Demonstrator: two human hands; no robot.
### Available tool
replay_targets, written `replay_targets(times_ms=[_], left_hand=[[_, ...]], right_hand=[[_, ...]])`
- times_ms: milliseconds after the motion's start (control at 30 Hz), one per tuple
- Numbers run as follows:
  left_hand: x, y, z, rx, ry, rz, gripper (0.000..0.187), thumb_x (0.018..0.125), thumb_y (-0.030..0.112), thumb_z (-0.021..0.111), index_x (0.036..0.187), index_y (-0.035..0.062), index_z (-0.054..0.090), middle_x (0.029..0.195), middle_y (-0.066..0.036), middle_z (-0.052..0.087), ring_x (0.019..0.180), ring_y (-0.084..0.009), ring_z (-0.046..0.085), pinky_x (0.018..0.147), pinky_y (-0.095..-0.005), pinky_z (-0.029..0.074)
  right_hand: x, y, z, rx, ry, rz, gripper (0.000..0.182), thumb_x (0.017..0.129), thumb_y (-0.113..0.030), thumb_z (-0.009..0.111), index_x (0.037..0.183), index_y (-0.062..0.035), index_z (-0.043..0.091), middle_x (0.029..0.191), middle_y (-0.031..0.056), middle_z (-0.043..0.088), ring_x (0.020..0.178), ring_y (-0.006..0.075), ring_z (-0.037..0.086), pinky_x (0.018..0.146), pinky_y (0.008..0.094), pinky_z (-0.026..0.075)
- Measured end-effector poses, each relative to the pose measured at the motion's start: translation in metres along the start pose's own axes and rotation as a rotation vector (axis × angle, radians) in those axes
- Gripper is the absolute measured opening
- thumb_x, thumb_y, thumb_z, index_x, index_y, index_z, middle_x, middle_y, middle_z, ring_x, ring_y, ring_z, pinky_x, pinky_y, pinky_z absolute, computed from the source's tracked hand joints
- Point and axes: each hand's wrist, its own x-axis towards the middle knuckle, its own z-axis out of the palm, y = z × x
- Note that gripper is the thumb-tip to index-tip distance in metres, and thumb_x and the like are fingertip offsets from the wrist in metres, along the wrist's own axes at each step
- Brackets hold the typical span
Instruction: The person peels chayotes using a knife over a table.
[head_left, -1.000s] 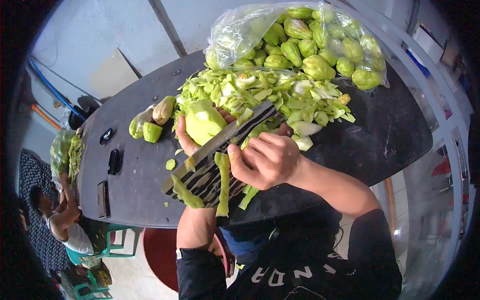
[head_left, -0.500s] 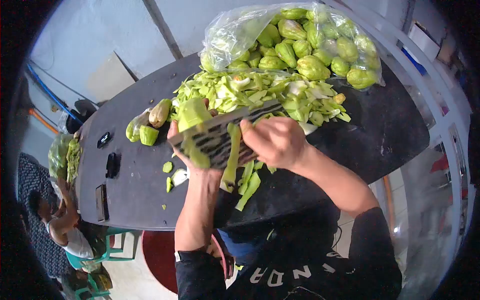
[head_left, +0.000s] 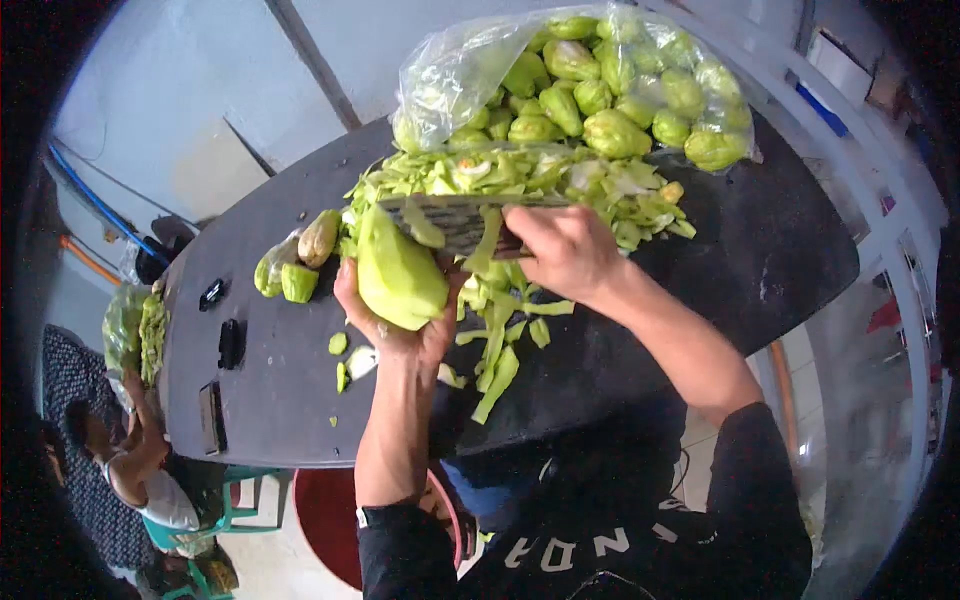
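A pale green chayote (head_left: 398, 275), with its skin largely pared off, rests in my left hand (head_left: 408, 345), whose fingers wrap around its lower sides. My right hand (head_left: 572, 252) is closed around the handle of a broad-bladed knife (head_left: 462, 228). The blade lies along the upper right side of the chayote, and green peel strips (head_left: 486, 242) cling to it. Below the knife, loose peelings (head_left: 497, 350) lie on the dark table (head_left: 560, 400). Behind both hands spreads a heap of peelings (head_left: 520, 172).
A clear plastic bag (head_left: 440, 85) full of whole chayotes (head_left: 615, 133) stands at the back. Several chayote pieces (head_left: 298, 283) and small dark objects (head_left: 231, 343) lie on the left. A red tub (head_left: 325, 520) is below the table edge. Another person (head_left: 150, 480) sits at far left.
The knife has moved up and away from in front of the chayote to its upper right side. The chayote now shows fully in my left hand, and more peel lies beneath the blade.
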Motion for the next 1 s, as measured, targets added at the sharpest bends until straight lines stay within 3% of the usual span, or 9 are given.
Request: replay_targets(times_ms=[233, 467, 500, 600, 767, 800, 867, 900, 1000], left_hand=[[0.004, 0.006, -0.003, 0.164, -0.079, 0.045, 0.088, 0.082, 0.059, 0.053, 0.138, -0.0082, 0.038, 0.099, -0.021, 0.063, 0.091, -0.0254, 0.062, 0.079, -0.0339, 0.053], [0.003, -0.005, -0.001, 0.108, 0.007, 0.037, 0.086, 0.080, 0.058, 0.057, 0.139, -0.0022, 0.040, 0.113, -0.017, 0.060, 0.090, -0.0270, 0.061, 0.080, -0.0366, 0.052], [-0.001, -0.008, 0.015, 0.144, 0.099, 0.074, 0.084, 0.079, 0.059, 0.057, 0.138, 0.0011, 0.044, 0.117, -0.015, 0.059, 0.090, -0.0277, 0.061, 0.080, -0.0390, 0.052], [0.002, -0.005, -0.018, -0.057, -0.211, -0.077, 0.071, 0.083, 0.062, 0.052, 0.129, 0.0077, 0.051, 0.120, -0.017, 0.059, 0.102, -0.0317, 0.063, 0.074, -0.0479, 0.059], [0.001, -0.012, 0.006, 0.098, 0.087, 0.132, 0.087, 0.080, 0.064, 0.052, 0.142, 0.0048, 0.041, 0.126, -0.017, 0.058, 0.100, -0.0292, 0.061, 0.092, -0.0410, 0.052], [0.005, -0.007, -0.002, 0.112, 0.057, 0.101, 0.087, 0.081, 0.064, 0.051, 0.142, 0.0027, 0.040, 0.124, -0.017, 0.058, 0.101, -0.0288, 0.061, 0.090, -0.0405, 0.052], [0.008, 0.001, -0.016, -0.019, -0.109, 0.005, 0.088, 0.081, 0.063, 0.050, 0.141, 0.0003, 0.039, 0.121, -0.017, 0.060, 0.100, -0.0282, 0.061, 0.089, -0.0399, 0.053], [0.007, 0.006, -0.016, -0.154, -0.236, -0.077, 0.088, 0.082, 0.063, 0.050, 0.141, -0.0001, 0.039, 0.119, -0.016, 0.060, 0.100, -0.0281, 0.061, 0.089, -0.0398, 0.053], [0.000, -0.003, -0.001, 0.090, 0.026, 0.063, 0.086, 0.077, 0.063, 0.054, 0.136, 0.0015, 0.045, 0.107, -0.016, 0.062, 0.092, -0.0282, 0.062, 0.082, -0.0422, 0.054]], right_hand=[[0.005, -0.051, -0.014, 0.075, 0.018, -0.230, 0.027, 0.070, -0.003, 0.061, 0.094, 0.0086, 0.061, 0.058, 0.0062, 0.051, 0.048, 0.0204, 0.056, 0.042, 0.0327, 0.043], [-0.003, -0.042, -0.008, 0.041, 0.016, -0.161, 0.035, 0.066, -0.004, 0.064, 0.100, 0.0040, 0.061, 0.059, 0.0069, 0.054, 0.048, 0.0243, 0.057, 0.043, 0.0366, 0.045], [0.000, -0.027, -0.001, 0.011, -0.080, -0.004, 0.014, 0.083, -0.014, 0.061, 0.092, -0.0044, 0.058, 0.059, 0.0061, 0.060, 0.050, 0.0222, 0.064, 0.045, 0.0376, 0.050], [-0.005, -0.001, 0.002, 0.059, -0.044, 0.228, 0.016, 0.080, -0.014, 0.066, 0.090, -0.0068, 0.055, 0.069, 0.0130, 0.067, 0.059, 0.0337, 0.067, 0.051, 0.0444, 0.054], [0.004, -0.037, -0.013, 0.115, 0.018, -0.045, 0.019, 0.071, -0.005, 0.065, 0.088, -0.0045, 0.056, 0.059, 0.0050, 0.058, 0.053, 0.0230, 0.064, 0.047, 0.0379, 0.051], [0.000, -0.042, -0.012, 0.097, -0.029, -0.107, 0.044, 0.061, -0.009, 0.073, 0.100, 0.0055, 0.060, 0.062, 0.0071, 0.055, 0.052, 0.0239, 0.059, 0.045, 0.0357, 0.047], [0.000, -0.051, -0.013, 0.063, -0.024, -0.185, 0.043, 0.063, -0.009, 0.071, 0.101, 0.0072, 0.060, 0.061, 0.0057, 0.053, 0.050, 0.0230, 0.058, 0.044, 0.0342, 0.045], [0.001, -0.050, -0.011, 0.012, 0.007, -0.210, 0.023, 0.079, -0.011, 0.059, 0.098, 0.0024, 0.059, 0.056, 0.0014, 0.054, 0.048, 0.0173, 0.060, 0.042, 0.0328, 0.047], [0.001, -0.041, -0.007, -0.002, -0.072, -0.027, 0.017, 0.083, -0.011, 0.058, 0.096, 0.0000, 0.058, 0.058, 0.0051, 0.058, 0.048, 0.0202, 0.062, 0.042, 0.0350, 0.049]])
